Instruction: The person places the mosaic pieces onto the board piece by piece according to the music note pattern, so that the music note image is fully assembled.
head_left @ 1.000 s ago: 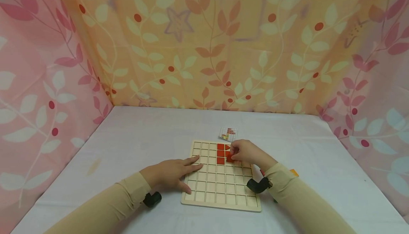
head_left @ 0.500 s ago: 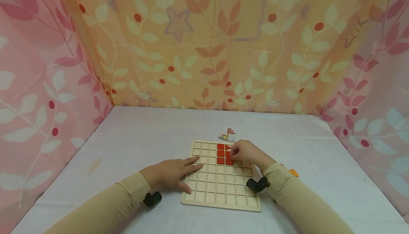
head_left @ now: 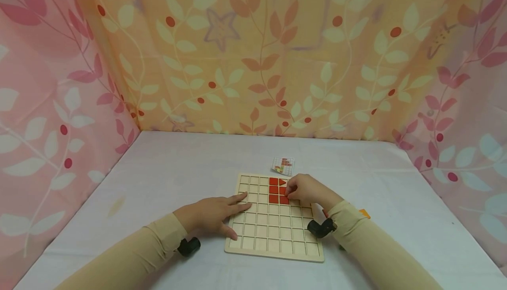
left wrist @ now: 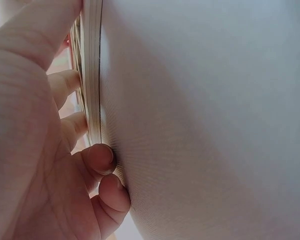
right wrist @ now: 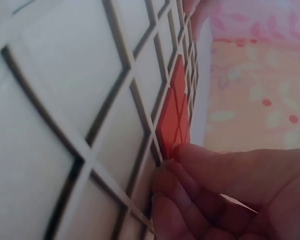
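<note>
A pale wooden grid board point(head_left: 257, 230) lies on the white cloth. Red tiles point(head_left: 273, 189) fill several cells in its upper middle, with a red triangular one point(head_left: 282, 182) at the top. My right hand point(head_left: 306, 189) pinches the edge of a red square tile point(head_left: 284, 199), which lies in its cell beside another red square. In the right wrist view the thumb point(right wrist: 202, 157) overlaps that tile's near corner. My left hand point(head_left: 210, 214) rests on the board's left side, fingers spread; in the left wrist view two curled fingertips point(left wrist: 101, 159) touch the cloth beside the board's edge.
Behind the board lies a small printed card point(head_left: 283, 166) with a coloured grid pattern. An orange piece point(head_left: 364, 213) and a bit of red point(head_left: 325, 213) show beside the right sleeve, which hides part of that area. Patterned curtains point(head_left: 253, 61) enclose the table's back and sides.
The red square tile under my right hand was tilted and askew; it now lies flat, lined up in its cell. The right hand shifted only slightly. My left hand stayed put.
</note>
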Demonstrator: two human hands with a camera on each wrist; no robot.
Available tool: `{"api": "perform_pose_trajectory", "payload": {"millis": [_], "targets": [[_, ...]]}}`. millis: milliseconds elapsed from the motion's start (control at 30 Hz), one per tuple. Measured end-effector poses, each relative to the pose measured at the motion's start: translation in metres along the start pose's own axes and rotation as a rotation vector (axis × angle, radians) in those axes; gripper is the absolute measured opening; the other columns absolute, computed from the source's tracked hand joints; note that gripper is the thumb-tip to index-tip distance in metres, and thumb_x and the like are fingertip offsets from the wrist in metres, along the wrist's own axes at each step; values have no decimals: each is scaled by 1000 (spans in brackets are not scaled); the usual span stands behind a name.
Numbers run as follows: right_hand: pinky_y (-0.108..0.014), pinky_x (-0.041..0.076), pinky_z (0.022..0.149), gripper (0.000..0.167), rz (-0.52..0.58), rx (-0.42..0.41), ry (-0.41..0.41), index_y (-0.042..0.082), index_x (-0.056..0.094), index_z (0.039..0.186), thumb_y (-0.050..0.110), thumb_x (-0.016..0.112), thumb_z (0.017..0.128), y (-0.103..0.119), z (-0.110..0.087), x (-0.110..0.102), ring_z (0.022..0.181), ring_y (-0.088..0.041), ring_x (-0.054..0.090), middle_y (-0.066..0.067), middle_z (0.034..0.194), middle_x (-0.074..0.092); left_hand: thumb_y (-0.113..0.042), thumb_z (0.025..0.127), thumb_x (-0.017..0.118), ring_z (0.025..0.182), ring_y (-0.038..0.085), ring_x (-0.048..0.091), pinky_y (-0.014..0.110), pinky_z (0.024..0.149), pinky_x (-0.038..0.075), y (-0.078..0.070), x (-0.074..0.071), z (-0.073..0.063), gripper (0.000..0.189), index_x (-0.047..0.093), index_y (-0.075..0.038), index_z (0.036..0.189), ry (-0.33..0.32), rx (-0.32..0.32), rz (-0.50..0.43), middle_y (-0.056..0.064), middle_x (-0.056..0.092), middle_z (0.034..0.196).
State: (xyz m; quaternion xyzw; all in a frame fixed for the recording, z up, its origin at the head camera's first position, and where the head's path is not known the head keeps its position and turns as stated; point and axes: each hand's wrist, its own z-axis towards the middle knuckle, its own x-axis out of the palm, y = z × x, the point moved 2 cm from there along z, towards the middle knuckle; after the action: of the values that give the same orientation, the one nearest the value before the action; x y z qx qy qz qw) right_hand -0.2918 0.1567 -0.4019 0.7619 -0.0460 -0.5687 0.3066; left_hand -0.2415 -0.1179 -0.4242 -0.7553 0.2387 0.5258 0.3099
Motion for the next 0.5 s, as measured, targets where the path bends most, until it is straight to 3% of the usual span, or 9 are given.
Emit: {"api": "perform_pose_trajectory", "payload": {"millis": [300,500], "targets": [[-29,43,65,2,40,-25,18,11,67,81,10,69,80,-9,-15,-18,71,-14,51,2,76,61,-75,72,44,133,22,29,43,102,32,1,0,0,88,14,-38,145,-7,15,10,-8,3,154],[-29,43,64,4,56,21,6,8,67,82,5,67,80,-25,-33,-30,70,-14,50,1,74,58,-74,72,46,133,24,30,44,101,32,1,0,0,88,15,-37,146,-3,12,-2,-7,4,154]]}}
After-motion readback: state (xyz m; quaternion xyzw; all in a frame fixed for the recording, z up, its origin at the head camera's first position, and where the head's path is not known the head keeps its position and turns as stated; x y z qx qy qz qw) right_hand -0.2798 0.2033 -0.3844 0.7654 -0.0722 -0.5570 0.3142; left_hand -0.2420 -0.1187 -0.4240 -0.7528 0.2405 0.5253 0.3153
